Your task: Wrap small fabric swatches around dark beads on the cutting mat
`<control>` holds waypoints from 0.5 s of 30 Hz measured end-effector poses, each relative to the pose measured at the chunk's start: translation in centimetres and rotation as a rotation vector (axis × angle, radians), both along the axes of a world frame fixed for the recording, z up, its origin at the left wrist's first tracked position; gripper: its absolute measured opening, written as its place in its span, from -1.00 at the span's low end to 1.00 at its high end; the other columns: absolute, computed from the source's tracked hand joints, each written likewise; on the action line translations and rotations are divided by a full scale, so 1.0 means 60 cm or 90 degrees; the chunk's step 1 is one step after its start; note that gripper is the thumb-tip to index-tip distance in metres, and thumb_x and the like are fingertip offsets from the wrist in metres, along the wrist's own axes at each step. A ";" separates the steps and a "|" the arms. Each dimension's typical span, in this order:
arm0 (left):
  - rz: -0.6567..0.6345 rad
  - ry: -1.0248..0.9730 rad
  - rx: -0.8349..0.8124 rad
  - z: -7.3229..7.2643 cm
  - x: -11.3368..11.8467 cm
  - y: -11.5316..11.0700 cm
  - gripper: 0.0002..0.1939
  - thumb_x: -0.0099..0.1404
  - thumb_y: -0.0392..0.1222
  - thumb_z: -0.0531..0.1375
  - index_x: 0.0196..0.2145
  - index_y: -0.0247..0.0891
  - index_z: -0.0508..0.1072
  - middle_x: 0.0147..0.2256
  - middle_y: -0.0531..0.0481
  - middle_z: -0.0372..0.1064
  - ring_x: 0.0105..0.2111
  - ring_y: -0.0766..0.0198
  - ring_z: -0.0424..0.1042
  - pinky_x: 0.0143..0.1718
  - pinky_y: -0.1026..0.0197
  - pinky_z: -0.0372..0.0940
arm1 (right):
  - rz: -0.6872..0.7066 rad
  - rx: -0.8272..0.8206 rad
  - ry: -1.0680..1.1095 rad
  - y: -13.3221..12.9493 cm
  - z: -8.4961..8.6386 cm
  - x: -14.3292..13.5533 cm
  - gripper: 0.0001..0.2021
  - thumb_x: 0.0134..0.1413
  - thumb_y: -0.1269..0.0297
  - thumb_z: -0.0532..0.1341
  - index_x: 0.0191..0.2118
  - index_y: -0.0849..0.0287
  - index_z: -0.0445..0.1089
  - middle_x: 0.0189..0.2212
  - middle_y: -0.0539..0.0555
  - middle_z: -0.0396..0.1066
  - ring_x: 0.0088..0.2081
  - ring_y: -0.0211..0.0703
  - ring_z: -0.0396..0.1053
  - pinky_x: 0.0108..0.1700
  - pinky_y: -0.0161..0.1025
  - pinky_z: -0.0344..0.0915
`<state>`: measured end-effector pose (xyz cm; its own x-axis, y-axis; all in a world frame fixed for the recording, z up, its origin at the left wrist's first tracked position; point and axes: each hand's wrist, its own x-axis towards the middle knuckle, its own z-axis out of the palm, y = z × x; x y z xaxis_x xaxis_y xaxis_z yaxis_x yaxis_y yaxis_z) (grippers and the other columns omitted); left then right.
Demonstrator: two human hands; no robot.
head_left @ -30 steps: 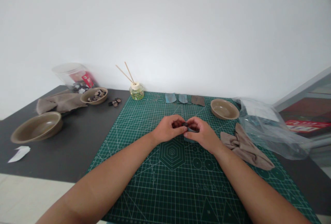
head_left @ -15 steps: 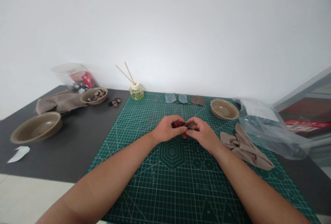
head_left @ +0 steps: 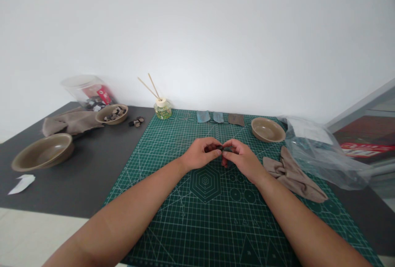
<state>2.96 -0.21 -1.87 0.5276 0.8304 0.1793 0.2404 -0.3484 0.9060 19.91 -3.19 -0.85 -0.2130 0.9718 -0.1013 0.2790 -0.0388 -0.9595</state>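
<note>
Above the middle of the green cutting mat (head_left: pixel 173 234), my left hand (head_left: pixel 202 152) and my right hand (head_left: pixel 240 156) meet fingertip to fingertip. Between them they pinch a small dark piece (head_left: pixel 221 148), mostly hidden by the fingers, so its shape cannot be made out. Both hands are closed on it. A crumpled brown cloth (head_left: pixel 290 176) lies just right of my right wrist. Beyond the hands, two grey-blue squares (head_left: pixel 203 116) (head_left: pixel 218 117) and a brown square (head_left: pixel 236 119) lie along the mat's back edge.
A bowl (head_left: pixel 268 130) and a clear plastic bag (head_left: pixel 327 156) are at the right. A reed diffuser (head_left: pixel 162 109) stands at the back. Leftward are a bowl of small pieces (head_left: pixel 111 114), loose pieces (head_left: pixel 136 122), a large bowl (head_left: pixel 43 152), cloth (head_left: pixel 72 123), a clear jar (head_left: pixel 88 92) and white paper (head_left: pixel 22 184).
The fingers of my right hand have shifted slightly around the dark piece, and less of the piece shows between the hands. Both arms are nearly where they were.
</note>
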 end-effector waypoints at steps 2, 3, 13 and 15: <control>-0.002 -0.003 0.002 -0.002 0.000 0.001 -0.77 0.15 -0.17 0.16 -0.26 -0.35 0.44 -0.49 0.03 0.33 -0.52 0.39 0.25 -0.50 0.32 0.15 | 0.005 0.002 -0.005 0.000 0.000 0.001 -0.85 -0.06 0.31 0.14 -0.29 0.16 0.25 -0.66 -0.07 0.38 -0.55 -0.21 0.36 -0.41 -0.25 0.24; -0.004 -0.004 0.001 -0.002 0.000 0.001 -0.77 0.16 -0.18 0.15 -0.25 -0.36 0.44 -0.48 0.02 0.33 -0.52 0.38 0.25 -0.49 0.32 0.16 | 0.007 0.003 -0.006 -0.001 -0.001 0.001 -0.85 -0.06 0.31 0.14 -0.29 0.16 0.24 -0.65 -0.06 0.38 -0.55 -0.21 0.36 -0.41 -0.25 0.24; 0.002 0.012 -0.006 0.002 0.000 -0.001 -0.79 0.14 -0.19 0.17 -0.28 -0.34 0.44 -0.49 0.04 0.33 -0.51 0.38 0.27 -0.51 0.33 0.17 | 0.007 -0.002 -0.015 -0.002 0.003 -0.001 -0.86 -0.09 0.30 0.17 -0.32 0.15 0.25 -0.63 -0.05 0.40 -0.53 -0.19 0.38 -0.41 -0.24 0.26; 0.000 0.016 -0.003 0.002 0.000 -0.001 -0.79 0.14 -0.18 0.17 -0.28 -0.34 0.44 -0.50 0.04 0.33 -0.52 0.38 0.27 -0.51 0.33 0.17 | 0.008 0.000 -0.016 -0.001 0.002 -0.001 -0.85 -0.09 0.31 0.17 -0.32 0.15 0.25 -0.63 -0.05 0.40 -0.53 -0.20 0.39 -0.41 -0.24 0.27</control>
